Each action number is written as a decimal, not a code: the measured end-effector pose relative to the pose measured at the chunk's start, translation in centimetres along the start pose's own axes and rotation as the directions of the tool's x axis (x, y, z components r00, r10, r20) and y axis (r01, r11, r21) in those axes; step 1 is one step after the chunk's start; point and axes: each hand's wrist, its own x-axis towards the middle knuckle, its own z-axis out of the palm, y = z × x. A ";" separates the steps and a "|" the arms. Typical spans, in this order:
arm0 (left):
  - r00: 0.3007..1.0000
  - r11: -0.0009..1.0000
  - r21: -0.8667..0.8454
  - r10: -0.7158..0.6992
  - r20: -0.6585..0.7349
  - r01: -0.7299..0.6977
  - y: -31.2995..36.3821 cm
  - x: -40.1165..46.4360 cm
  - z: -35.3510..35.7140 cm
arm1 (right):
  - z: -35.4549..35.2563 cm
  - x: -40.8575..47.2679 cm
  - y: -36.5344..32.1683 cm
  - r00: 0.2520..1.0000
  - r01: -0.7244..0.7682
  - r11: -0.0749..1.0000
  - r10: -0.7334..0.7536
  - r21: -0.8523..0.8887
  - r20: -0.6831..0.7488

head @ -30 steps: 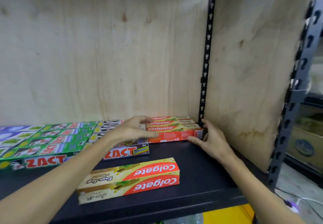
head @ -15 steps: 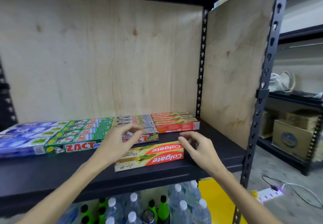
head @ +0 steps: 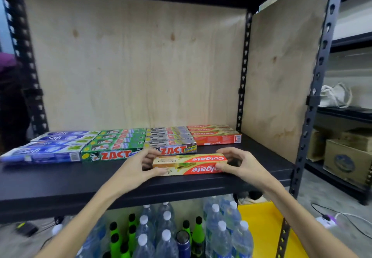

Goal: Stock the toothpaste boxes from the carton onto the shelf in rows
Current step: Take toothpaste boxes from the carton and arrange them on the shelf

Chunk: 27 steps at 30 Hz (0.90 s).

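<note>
My left hand [head: 138,167] and right hand [head: 239,164] curl around the two ends of the toothpaste box [head: 189,164] near the shelf [head: 60,179] front edge; I judge it light, stiff cardboard, best held at the ends.

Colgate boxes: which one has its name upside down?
The front Colgate box, held at both ends by the left hand and right hand. The back ones read upright.

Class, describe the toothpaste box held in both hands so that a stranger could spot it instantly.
Start at the black shelf backed by plywood. Near its front edge, right of centre, a Colgate box lies alone, gripped at its ends by the left hand and right hand. Its logo reads upside down.
</note>
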 end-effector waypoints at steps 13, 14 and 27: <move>0.919 0.998 -0.033 -0.055 -0.391 0.046 1.6 -4.0 2.4 | 2.4 -5.1 -2.1 0.997 0.038 0.980 -0.025 0.194 -0.070; 0.908 0.998 0.001 -0.050 -0.417 0.055 1.8 -4.6 2.8 | 3.2 -5.6 -2.5 0.996 0.053 0.980 -0.037 0.192 -0.084; 0.956 0.986 -0.155 0.011 -0.294 -0.059 4.5 -11.6 5.5 | 12.9 -8.6 -7.7 0.970 0.158 0.941 -0.091 0.298 -0.227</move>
